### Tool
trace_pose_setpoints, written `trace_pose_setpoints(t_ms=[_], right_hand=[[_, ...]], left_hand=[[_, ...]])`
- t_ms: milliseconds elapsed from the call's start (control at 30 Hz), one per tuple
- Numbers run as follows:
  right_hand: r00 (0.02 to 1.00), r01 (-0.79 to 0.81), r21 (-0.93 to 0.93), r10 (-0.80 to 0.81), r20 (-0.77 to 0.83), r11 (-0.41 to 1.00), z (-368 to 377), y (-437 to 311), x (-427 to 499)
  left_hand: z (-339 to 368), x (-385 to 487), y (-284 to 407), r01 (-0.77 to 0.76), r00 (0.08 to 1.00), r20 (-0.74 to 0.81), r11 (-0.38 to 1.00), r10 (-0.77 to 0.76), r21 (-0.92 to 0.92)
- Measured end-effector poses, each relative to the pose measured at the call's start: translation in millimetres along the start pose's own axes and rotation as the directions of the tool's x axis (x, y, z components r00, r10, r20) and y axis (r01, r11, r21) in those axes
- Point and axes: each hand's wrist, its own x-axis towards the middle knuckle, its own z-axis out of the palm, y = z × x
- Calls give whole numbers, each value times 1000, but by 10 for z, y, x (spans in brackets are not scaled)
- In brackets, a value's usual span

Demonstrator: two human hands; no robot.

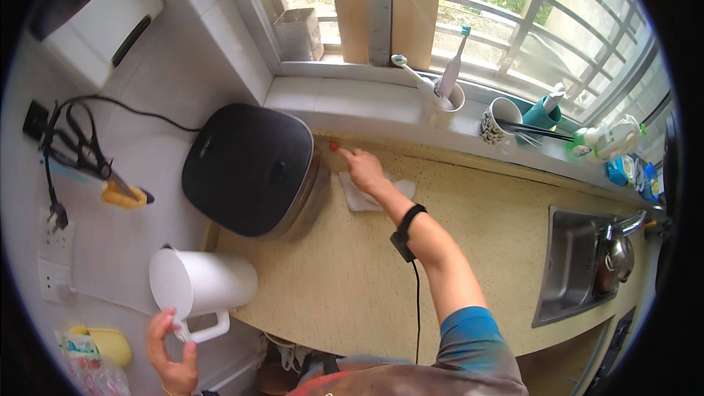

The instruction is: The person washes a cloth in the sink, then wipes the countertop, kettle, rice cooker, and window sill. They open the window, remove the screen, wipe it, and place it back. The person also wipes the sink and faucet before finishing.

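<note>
My right hand (366, 169) reaches to the back of the yellowish counter (341, 280), index finger stretched out and the others partly curled. Its fingertip is at a small round red object (333, 147); whether they touch is hard to tell. Under the wrist lies a white folded cloth (357, 202), partly hidden. At the lower left, my left hand (175, 360) has its thumb and fingers spread beside the handle of a white lidded pitcher (223, 280). Those fingertips are at the lid's edge near the handle; no grip shows.
A black-topped kitchen appliance (247, 168) stands at the counter's left, its cord hung on the wall near scissors (82, 137). Cups with electric toothbrushes (451, 74) and chopsticks (536, 131) line the sill. A steel sink (569, 264) is at right. A black cable (417, 308) trails from my right wristband.
</note>
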Motion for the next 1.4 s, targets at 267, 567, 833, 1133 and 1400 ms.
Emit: trace_pose_setpoints(t_ms=[267, 567, 833, 1133, 1400], right_hand=[[995, -29, -17, 28, -92, 999, 791, 171, 566], [936, -342, 938, 107, 335, 61, -439, -317, -949], [887, 222, 915, -459, -45, 338, -396, -2324, -2456], [640, 556, 602, -757, 131, 574, 704, -3478, -3021], [949, 299, 418, -311, -41, 858, -183, -1831, -2114]], left_hand=[[350, 109, 266, 250, 945, 244, 963, -220, -99], [702, -12, 149, 139, 932, 351, 984, -93, -108], [159, -1006, -104, 302, 952, 87, 946, -293, -118], [-94, -2162, -151, 535, 821, -117, 824, -559, -187], [294, -1945, -412, 501, 851, -14, 818, -525, -282]])
